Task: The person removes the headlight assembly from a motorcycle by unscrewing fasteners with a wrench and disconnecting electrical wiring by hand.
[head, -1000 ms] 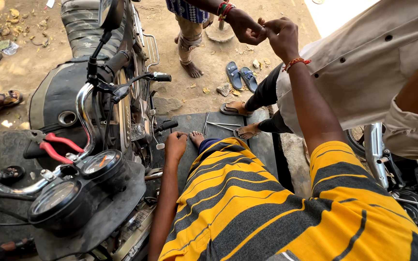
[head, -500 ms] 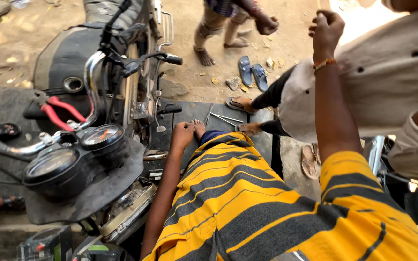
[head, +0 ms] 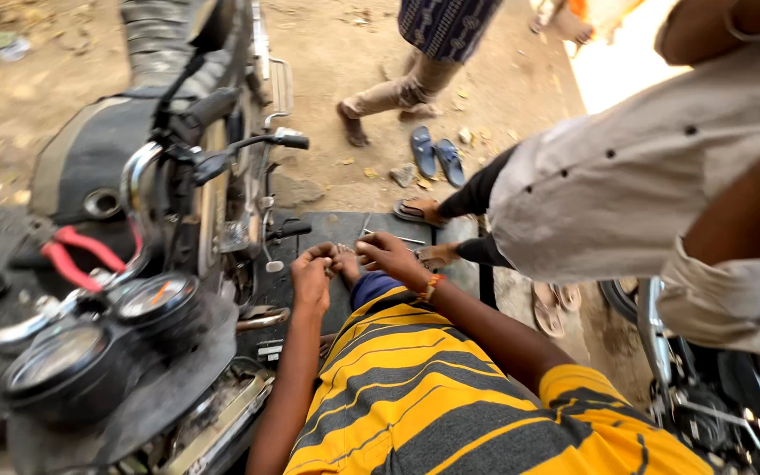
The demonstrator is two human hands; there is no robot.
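Observation:
I look down over my yellow and grey striped shirt (head: 450,405). My left hand (head: 312,274) is curled into a fist just above a black mat (head: 327,230) on the ground. My right hand (head: 389,255), with an orange band at the wrist, sits close beside it, fingertips pinched toward the left hand. Something small and pale (head: 345,251) shows between the two hands; I cannot make out what it is. Thin metal tools (head: 389,236) lie on the mat just beyond my fingers.
A motorcycle (head: 178,176) stands at the left, with round gauges (head: 156,299) and red-handled pliers (head: 81,255) on its tank. A person in a white shirt (head: 626,185) crouches at the right. Another person's feet (head: 380,110) and blue sandals (head: 437,151) are on the dirt beyond. A second bike's wheel (head: 653,343) stands at the right.
My right hand was raised to another person's hand a second ago and has come down to meet my left hand over the mat. The view has tilted downward.

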